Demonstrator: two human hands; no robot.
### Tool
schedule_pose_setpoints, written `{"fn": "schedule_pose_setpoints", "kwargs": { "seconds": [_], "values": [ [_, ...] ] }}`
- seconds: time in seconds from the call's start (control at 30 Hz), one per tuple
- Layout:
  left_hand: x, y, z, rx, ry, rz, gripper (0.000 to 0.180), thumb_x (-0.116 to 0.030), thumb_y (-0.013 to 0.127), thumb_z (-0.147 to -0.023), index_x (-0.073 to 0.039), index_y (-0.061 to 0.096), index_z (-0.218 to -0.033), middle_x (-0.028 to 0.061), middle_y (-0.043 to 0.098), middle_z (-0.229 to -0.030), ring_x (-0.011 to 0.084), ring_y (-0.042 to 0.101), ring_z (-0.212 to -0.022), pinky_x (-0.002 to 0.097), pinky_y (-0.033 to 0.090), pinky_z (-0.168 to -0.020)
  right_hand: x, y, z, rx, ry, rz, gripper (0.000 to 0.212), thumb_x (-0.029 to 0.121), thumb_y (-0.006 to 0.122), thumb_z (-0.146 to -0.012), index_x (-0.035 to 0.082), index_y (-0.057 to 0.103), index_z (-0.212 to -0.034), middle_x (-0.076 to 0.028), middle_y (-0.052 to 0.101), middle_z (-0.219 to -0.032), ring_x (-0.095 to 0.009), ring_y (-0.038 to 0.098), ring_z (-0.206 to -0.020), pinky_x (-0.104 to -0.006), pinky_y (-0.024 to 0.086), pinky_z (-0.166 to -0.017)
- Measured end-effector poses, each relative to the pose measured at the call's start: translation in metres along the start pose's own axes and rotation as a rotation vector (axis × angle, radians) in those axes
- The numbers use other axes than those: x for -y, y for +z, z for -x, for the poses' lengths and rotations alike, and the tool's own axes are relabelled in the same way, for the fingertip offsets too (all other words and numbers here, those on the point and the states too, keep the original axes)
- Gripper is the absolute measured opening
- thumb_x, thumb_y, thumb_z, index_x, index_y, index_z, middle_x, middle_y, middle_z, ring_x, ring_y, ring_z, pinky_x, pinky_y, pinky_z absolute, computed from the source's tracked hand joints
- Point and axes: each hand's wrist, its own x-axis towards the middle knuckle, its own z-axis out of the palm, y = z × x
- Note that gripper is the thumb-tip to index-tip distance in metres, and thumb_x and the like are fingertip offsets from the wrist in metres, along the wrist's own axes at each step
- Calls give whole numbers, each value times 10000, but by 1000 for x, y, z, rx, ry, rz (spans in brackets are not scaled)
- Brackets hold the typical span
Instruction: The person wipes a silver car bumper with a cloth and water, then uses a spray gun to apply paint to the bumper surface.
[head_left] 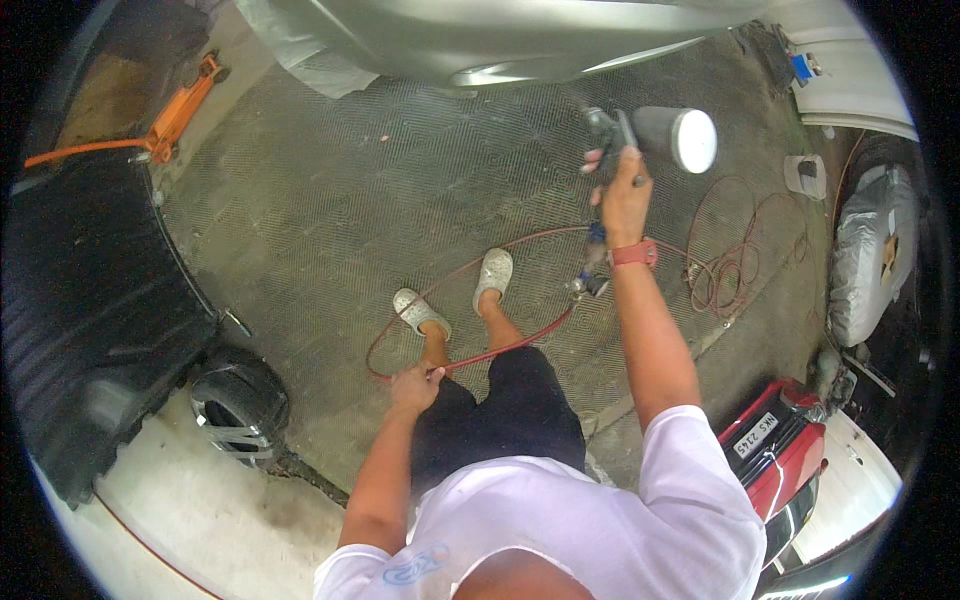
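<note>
My right hand [626,195], with a red watch on its wrist, is wrapped round the handle of a spray gun [608,124]. The gun carries a grey cup [655,135] with a white end on its right side. Below the gun, a blue and metal air fitting [594,255] joins a red air hose [520,342]. My left hand [416,384] is closed on that hose near my left thigh, where it bends in a loop past my feet. Ahead of the gun hangs a silver-grey car body panel [520,45], its left end covered with translucent sheeting.
More red hose lies coiled [725,270] on the patterned floor at right. An orange floor jack [185,105] stands far left, above a black ribbed panel [90,270] and a tyre [240,400]. A red car part [775,440] and a silver-wrapped object [870,260] line the right side.
</note>
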Motion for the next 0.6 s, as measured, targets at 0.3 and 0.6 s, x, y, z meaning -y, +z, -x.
{"fn": "schedule_pose_setpoints", "kwargs": {
  "seconds": [0.3, 0.6],
  "values": [
    [1, 22, -32, -205, -6, 175, 399, -434, 765, -1010, -55, 793, -1129, 202, 802, -1063, 419, 772, -1022, 532, 578, -936, -31, -35, -51, -333, -29, -10, 534, 465, 445, -1203, -2, 701, -1235, -97, 787, -1001, -142, 711, -747, -286, 520, -495],
    [55, 53, 0, -85, -237, 6, 432, -485, 758, -1009, -81, 780, -1164, 227, 759, -1225, 435, 724, -1180, 536, 543, -1028, -49, 71, 31, 144, -7, -60, 522, 435, 471, -1200, 14, 689, -1417, -75, 791, -1038, -131, 711, -856, -302, 527, -623]
  ]
}}
